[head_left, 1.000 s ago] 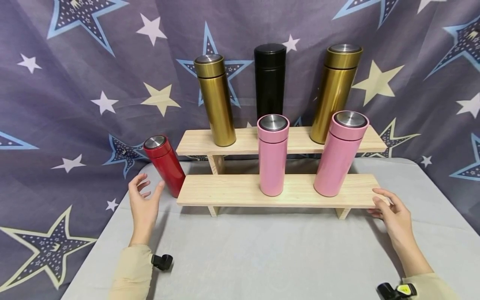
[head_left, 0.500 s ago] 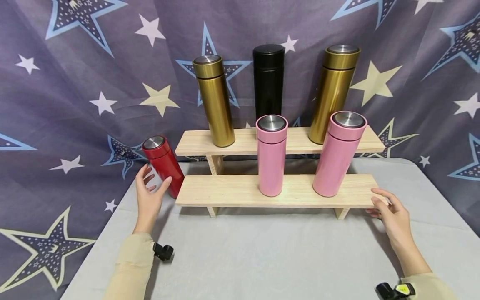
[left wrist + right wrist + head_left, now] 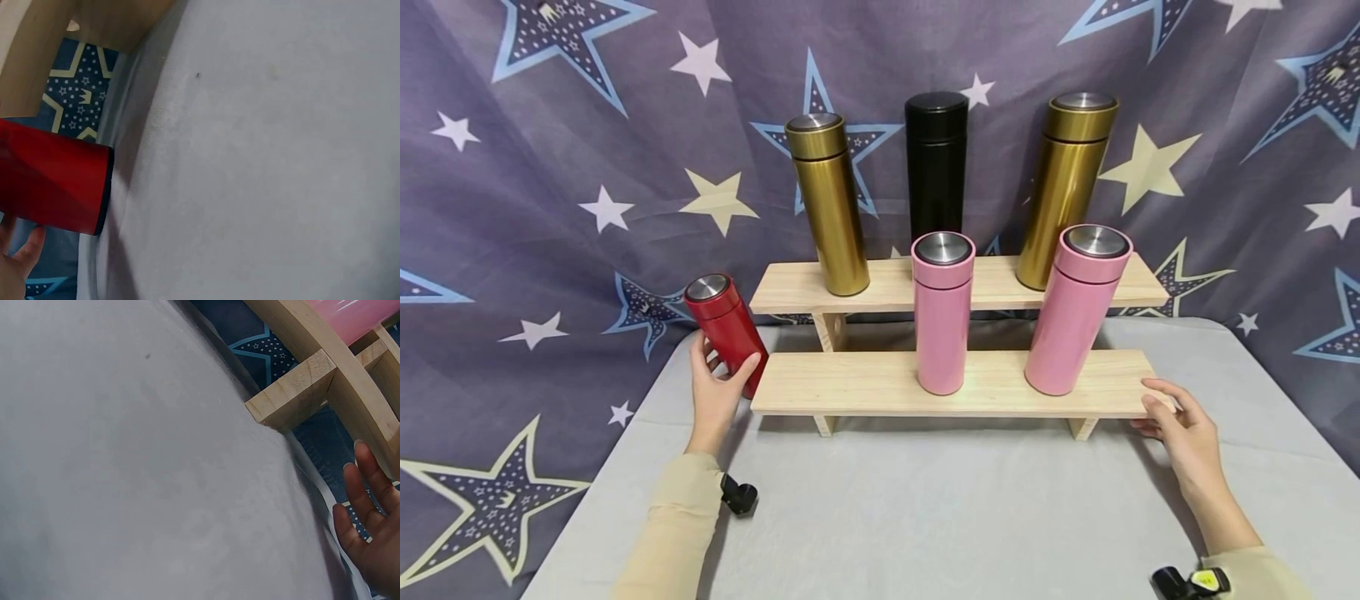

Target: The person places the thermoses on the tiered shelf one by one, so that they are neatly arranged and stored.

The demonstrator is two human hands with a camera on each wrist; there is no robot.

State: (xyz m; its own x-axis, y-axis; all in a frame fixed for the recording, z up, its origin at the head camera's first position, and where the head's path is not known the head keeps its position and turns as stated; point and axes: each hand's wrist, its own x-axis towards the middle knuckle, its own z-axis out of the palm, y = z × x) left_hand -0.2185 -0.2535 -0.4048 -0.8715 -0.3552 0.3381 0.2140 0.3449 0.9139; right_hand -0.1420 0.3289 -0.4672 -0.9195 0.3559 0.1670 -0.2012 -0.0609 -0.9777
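My left hand (image 3: 715,400) is around the lower part of a red thermos bottle (image 3: 722,321) standing left of the wooden shelf. Its thumb lies across the front and its fingers along the left side. In the left wrist view, fingertips (image 3: 31,247) meet the bottle's side near its dark base rim. At the right end of the two-tier wooden shelf (image 3: 835,382) is my right hand (image 3: 1187,433), thumb and index finger by the lower board's corner. The right wrist view has its other fingers (image 3: 359,494) loosely extended below the board; the thumb is hidden there.
Two pink thermos bottles (image 3: 944,333) (image 3: 1075,325) stand on the lower board. Behind them, on the upper board, are a gold bottle (image 3: 835,217), a black one (image 3: 936,167) and another gold one (image 3: 1063,200). A grey cloth (image 3: 925,500) covers the table; a star-patterned curtain (image 3: 647,125) hangs behind.
My left hand has moved right and forward from beside the red thermos bottle, and its fingers and thumb have closed around it. The right hand stays at the shelf's end.
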